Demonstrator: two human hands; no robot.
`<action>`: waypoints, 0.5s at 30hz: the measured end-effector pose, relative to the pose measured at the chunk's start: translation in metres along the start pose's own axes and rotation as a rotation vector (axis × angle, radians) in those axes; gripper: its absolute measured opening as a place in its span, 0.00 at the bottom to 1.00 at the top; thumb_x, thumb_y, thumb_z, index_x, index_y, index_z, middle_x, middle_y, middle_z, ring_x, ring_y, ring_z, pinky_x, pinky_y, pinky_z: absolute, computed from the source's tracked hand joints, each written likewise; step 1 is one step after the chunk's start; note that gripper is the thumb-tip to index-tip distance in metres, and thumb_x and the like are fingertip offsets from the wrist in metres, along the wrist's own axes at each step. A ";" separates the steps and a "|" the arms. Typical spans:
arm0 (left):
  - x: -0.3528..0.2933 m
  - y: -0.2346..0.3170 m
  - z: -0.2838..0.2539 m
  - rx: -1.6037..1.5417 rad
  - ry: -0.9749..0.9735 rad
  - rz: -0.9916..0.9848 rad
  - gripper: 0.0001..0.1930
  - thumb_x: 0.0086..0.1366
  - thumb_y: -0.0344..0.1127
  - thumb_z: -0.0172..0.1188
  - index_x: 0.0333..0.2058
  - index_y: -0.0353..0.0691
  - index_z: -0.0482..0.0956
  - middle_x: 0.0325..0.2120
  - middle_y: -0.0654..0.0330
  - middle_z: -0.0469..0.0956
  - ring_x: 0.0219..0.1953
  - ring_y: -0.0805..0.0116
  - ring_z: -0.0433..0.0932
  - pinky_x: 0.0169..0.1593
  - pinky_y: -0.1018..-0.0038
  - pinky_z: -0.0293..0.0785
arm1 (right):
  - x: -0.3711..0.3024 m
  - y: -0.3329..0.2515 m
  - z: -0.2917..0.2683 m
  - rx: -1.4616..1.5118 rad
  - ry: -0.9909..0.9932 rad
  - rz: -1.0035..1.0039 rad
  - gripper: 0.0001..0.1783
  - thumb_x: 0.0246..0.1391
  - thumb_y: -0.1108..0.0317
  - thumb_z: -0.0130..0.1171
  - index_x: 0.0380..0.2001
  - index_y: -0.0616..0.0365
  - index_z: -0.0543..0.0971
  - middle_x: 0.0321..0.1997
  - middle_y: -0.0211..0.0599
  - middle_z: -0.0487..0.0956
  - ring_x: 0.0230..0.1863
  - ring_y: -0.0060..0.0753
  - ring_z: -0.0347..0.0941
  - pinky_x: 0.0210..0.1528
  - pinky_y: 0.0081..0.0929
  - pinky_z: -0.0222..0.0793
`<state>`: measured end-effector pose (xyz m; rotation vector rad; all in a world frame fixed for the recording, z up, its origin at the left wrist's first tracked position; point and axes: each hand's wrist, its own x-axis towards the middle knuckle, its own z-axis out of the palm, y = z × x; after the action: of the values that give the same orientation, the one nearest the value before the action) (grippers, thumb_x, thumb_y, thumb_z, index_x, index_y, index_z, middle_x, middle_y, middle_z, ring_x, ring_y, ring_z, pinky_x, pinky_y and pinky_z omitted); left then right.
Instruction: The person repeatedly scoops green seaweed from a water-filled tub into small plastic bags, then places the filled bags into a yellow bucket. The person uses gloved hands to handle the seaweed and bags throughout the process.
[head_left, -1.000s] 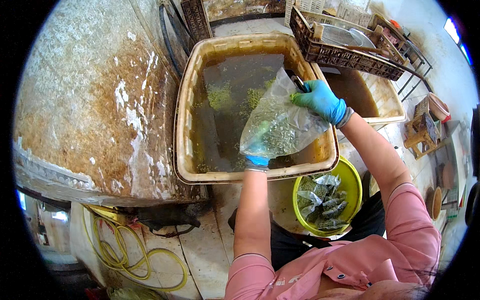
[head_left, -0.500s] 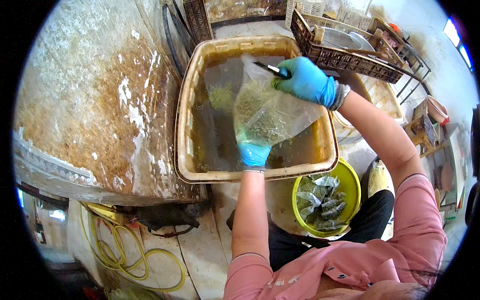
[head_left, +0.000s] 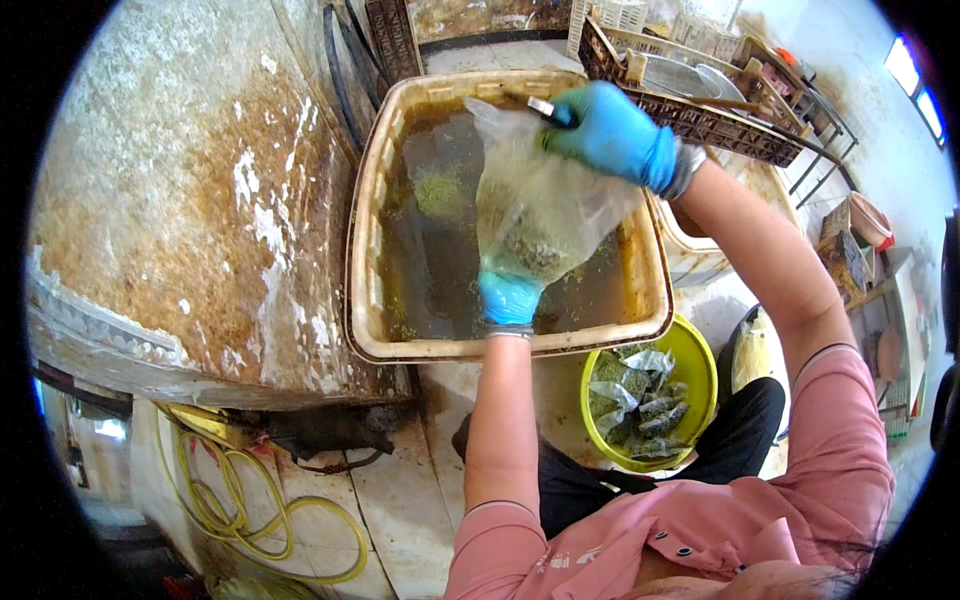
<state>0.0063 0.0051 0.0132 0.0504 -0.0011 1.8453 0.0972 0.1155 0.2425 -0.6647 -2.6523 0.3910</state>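
A clear plastic bag [head_left: 545, 215] with greenish-grey shredded stuff in it is held up above the cloudy brown water of a cream tub [head_left: 366, 240]. My left hand [head_left: 508, 298], in a blue glove, grips the bag's lower part; its fingers are partly hidden behind the plastic. My right hand [head_left: 610, 140], gloved too, is closed round a slim black tool [head_left: 543, 107] with a pale, shiny band, pointing left over the bag's top. The tool's exact kind is unclear, and its tip is blurred. Green bits [head_left: 440, 192] float on the water at left.
A yellow-green basin [head_left: 706, 400] with several filled plastic bags stands on the floor near my knees. Left of the tub is a big stained block [head_left: 190, 210]. A yellow hose [head_left: 235, 500] lies coiled at lower left. A brown crate [head_left: 700, 115] rests beyond the tub, at right.
My right hand with the tool has moved slightly up. The bag has shifted and crumpled, and its top corner now reaches further left. My left hand stays on the bag, slightly higher.
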 end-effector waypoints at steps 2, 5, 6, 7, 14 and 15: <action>0.000 -0.002 -0.004 0.039 -0.009 0.017 0.28 0.67 0.54 0.43 0.60 0.45 0.64 0.59 0.54 0.65 0.58 0.49 0.66 0.60 0.47 0.62 | -0.001 0.003 -0.002 -0.024 0.013 -0.031 0.13 0.45 0.65 0.64 0.28 0.64 0.77 0.18 0.48 0.72 0.19 0.32 0.66 0.26 0.32 0.67; 0.000 0.000 -0.010 0.122 -0.035 0.026 0.28 0.67 0.54 0.43 0.60 0.45 0.64 0.59 0.54 0.65 0.59 0.50 0.65 0.60 0.48 0.62 | -0.009 0.010 0.009 -0.034 -0.005 -0.064 0.14 0.46 0.63 0.64 0.27 0.65 0.77 0.17 0.45 0.70 0.19 0.26 0.64 0.26 0.30 0.66; -0.001 -0.001 -0.007 0.107 0.009 -0.005 0.28 0.67 0.54 0.43 0.61 0.45 0.64 0.59 0.55 0.65 0.59 0.50 0.65 0.60 0.48 0.62 | -0.009 0.005 0.000 0.023 0.014 -0.023 0.14 0.46 0.63 0.64 0.27 0.65 0.77 0.17 0.46 0.70 0.19 0.28 0.63 0.26 0.31 0.66; -0.002 -0.003 -0.005 0.091 0.052 -0.036 0.28 0.67 0.53 0.43 0.61 0.45 0.64 0.59 0.55 0.65 0.59 0.50 0.65 0.60 0.48 0.62 | -0.008 0.003 -0.003 0.079 0.032 0.019 0.14 0.46 0.63 0.65 0.27 0.64 0.77 0.17 0.46 0.70 0.19 0.29 0.62 0.27 0.31 0.66; -0.010 -0.008 0.009 0.265 -0.036 -0.047 0.31 0.63 0.54 0.51 0.60 0.43 0.64 0.57 0.55 0.67 0.58 0.53 0.67 0.58 0.51 0.65 | -0.018 0.013 0.003 0.079 -0.032 0.039 0.14 0.46 0.63 0.64 0.26 0.64 0.75 0.17 0.44 0.70 0.19 0.30 0.61 0.26 0.33 0.65; -0.011 -0.008 0.008 0.276 -0.062 -0.027 0.31 0.63 0.53 0.52 0.60 0.43 0.64 0.57 0.55 0.68 0.57 0.53 0.67 0.58 0.53 0.66 | -0.020 0.016 0.004 0.096 -0.027 0.051 0.14 0.46 0.63 0.64 0.26 0.64 0.76 0.17 0.45 0.70 0.19 0.31 0.61 0.27 0.33 0.66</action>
<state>0.0172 -0.0033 0.0207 0.2988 0.2100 1.8056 0.1177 0.1186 0.2279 -0.7025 -2.6275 0.5413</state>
